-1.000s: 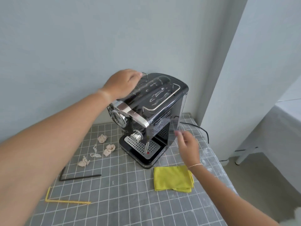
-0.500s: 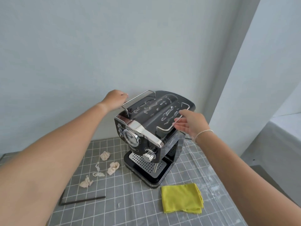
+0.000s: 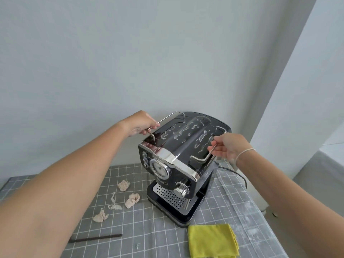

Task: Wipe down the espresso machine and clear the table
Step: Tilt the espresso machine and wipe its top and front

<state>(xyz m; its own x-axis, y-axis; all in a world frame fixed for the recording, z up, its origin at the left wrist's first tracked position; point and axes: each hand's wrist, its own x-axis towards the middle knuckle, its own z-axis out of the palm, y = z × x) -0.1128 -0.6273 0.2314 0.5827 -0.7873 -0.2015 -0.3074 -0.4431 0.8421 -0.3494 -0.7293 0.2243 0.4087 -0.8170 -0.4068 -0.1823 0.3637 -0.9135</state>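
Nearest the person, below the right hand [image 3: 226, 148], a folded yellow cloth [image 3: 212, 241] of soft, matte weave lay flat on the surface [image 3: 247, 216], which was covered in grey fabric with a white grid pattern. Under the left forearm a thin dark straw [image 3: 95, 237] lay flat, well apart from the cloth. A little farther, below the left hand [image 3: 142, 124], several crumpled beige paper scraps [image 3: 130, 200] were scattered, wrinkled and irregular in shape, just beside the base of the espresso machine [image 3: 178, 161].

The espresso machine stood between the two hands, a glossy black boxy body with polished chrome trim, a round gauge and a knob on its front, and a perforated metal drip tray at its foot. Streaks of liquid showed on its curved top. Thin bent wire rails ran along both top edges. The left hand curled its fingers round the left rail [image 3: 163, 120], gripping it; the right hand pinched the right rail [image 3: 211, 153] between thumb and fingers, a pale band round its wrist. Both forearms crossed the frame and hid part of the surface. A black cable [image 3: 236, 173] trailed from behind the machine, beyond the right hand. Farthest back rose a plain pale wall [image 3: 130, 53].
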